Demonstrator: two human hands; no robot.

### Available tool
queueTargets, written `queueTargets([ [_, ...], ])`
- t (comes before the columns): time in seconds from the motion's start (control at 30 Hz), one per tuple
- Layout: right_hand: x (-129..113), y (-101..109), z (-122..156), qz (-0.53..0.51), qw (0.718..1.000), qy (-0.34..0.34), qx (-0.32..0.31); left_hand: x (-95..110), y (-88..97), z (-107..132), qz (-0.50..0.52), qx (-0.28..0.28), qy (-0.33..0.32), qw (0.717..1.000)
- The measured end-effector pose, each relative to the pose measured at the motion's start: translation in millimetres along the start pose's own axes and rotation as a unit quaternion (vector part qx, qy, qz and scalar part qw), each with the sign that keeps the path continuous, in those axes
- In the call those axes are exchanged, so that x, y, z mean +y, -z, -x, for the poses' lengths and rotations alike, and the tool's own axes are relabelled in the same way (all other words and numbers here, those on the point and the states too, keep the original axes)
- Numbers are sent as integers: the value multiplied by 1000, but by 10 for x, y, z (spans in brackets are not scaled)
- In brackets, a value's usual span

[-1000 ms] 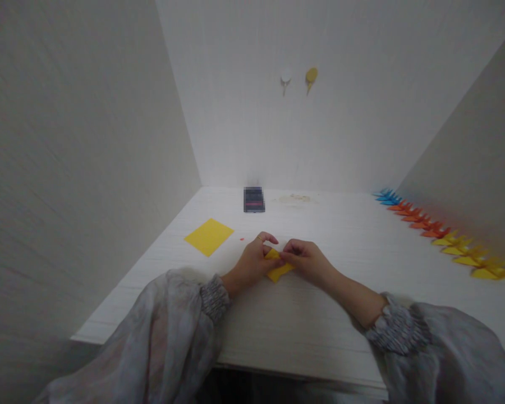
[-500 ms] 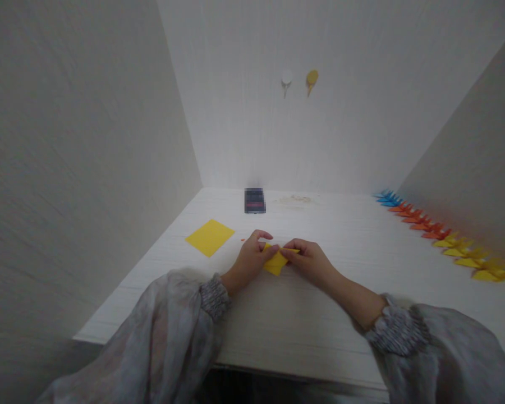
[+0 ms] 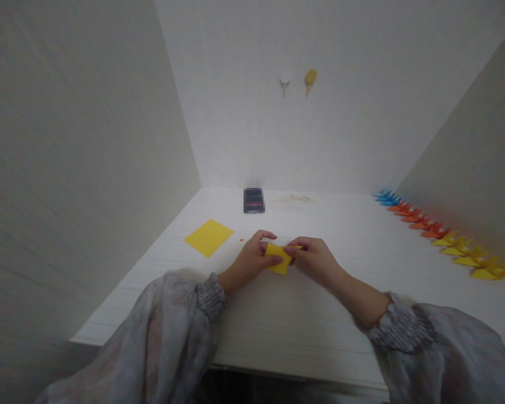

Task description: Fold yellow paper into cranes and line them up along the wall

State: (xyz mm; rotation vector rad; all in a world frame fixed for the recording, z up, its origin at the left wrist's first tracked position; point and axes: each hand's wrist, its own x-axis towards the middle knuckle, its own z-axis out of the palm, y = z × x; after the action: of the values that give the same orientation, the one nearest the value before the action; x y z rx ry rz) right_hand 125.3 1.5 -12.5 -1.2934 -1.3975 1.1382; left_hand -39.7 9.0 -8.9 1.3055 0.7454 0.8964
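Observation:
A small folded yellow paper is held just above the white table between both hands. My left hand pinches its left side, thumb on top and fingers curled. From the right, my right hand pinches its upper right corner with thumb and forefinger. Both hands are closed on the paper and almost touch each other.
A flat yellow paper square lies to the left. A small dark box stands at the back. A row of folded paper pieces, blue, orange and yellow, runs along the right wall. Two wall hooks hang above.
The yellow paper has been turned and lifted slightly between the hands; its lower point now shows less. Both hands stay at the same spot.

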Motion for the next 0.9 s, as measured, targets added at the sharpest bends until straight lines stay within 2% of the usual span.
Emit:
queueTargets([
  [0.1,-27,37,-7,-16,1000,-14,-6,-11,21,-8,-9,12,14,1000],
  [0.53,-186,197,-21,-85,993,-82,-30,55,-37,12,70,-76,1,995],
  [0.67,-174,351,-84,-89,991,-95,17,86,-18,45,96,-103,9,990],
  [0.8,-188,532,-115,-80,994,-56,42,74,25,50,98,-86,12,991],
  [0.9,-210,516,-75,-53,997,-39,28,56,38,35,88,-60,16,994],
])
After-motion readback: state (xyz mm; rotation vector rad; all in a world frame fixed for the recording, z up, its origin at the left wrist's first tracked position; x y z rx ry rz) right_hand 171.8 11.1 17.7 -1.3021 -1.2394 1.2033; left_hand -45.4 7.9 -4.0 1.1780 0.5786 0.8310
